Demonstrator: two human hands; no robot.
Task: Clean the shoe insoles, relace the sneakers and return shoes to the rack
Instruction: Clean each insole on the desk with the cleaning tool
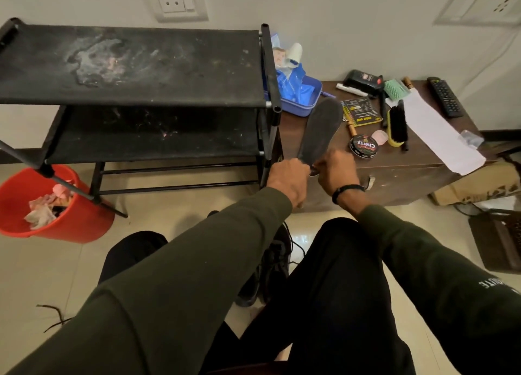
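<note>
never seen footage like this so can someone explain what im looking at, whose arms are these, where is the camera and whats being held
There is no machine here. The one picture comes from a camera worn on a person's head, looking forward and down, so the arms in green sleeves are the wearer's own. Both hands, left hand and right hand, grip the near end of a dark insole, which points away toward a low brown table. On the table lie a polish tin, a brush, a remote, a white paper and a blue tray. To the left stands a black shoe rack, with a red bucket on the floor. Dark sneakers lie between the legs.
</note>
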